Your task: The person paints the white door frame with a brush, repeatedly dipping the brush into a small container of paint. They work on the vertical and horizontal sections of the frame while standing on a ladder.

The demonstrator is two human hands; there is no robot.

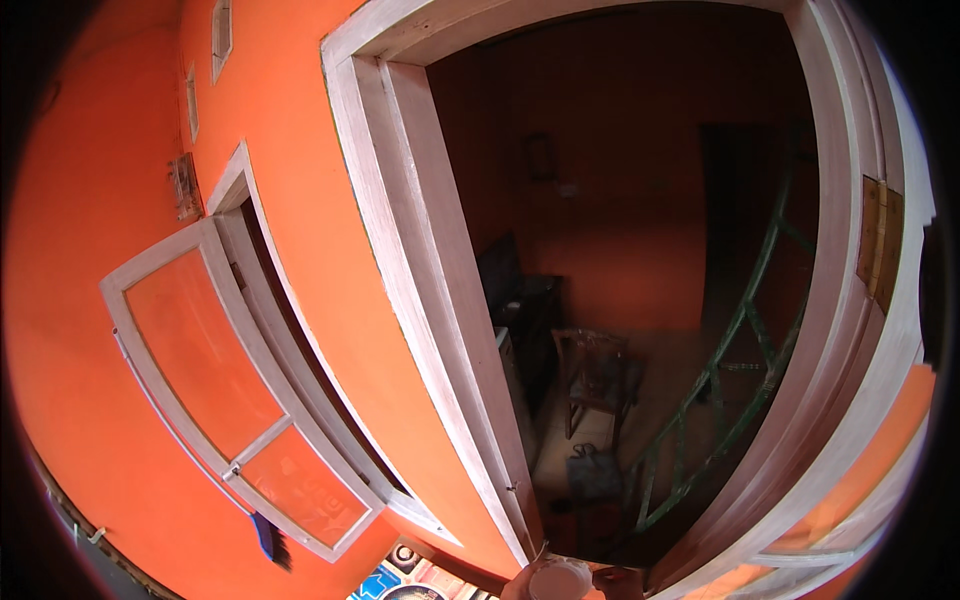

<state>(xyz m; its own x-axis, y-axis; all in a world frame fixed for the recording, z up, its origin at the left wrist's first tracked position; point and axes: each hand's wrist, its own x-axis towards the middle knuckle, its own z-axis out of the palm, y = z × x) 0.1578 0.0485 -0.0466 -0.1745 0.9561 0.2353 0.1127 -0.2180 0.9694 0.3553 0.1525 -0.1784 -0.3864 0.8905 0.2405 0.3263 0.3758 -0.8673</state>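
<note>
At the lower edge, a pale round object (560,579), disc-like from above, stands in front of the window sill. It could be a lid or the top of a cup; its lower part is cut off. Against its left side, a small part of my left hand (517,586) shows, its fingers seemingly closed on it. A dark brown shape (620,581) to its right may be my right hand, in shadow, with fingers I cannot make out. Just above rises the white wooden frame (440,240) of a large opening.
An open glazed shutter (200,350) juts from the orange wall (300,180) at left, a blue broom (265,535) by it. Inside the dark room stand a wooden chair (595,375) and green metal bars (745,315). Patterned printed material (410,580) lies below.
</note>
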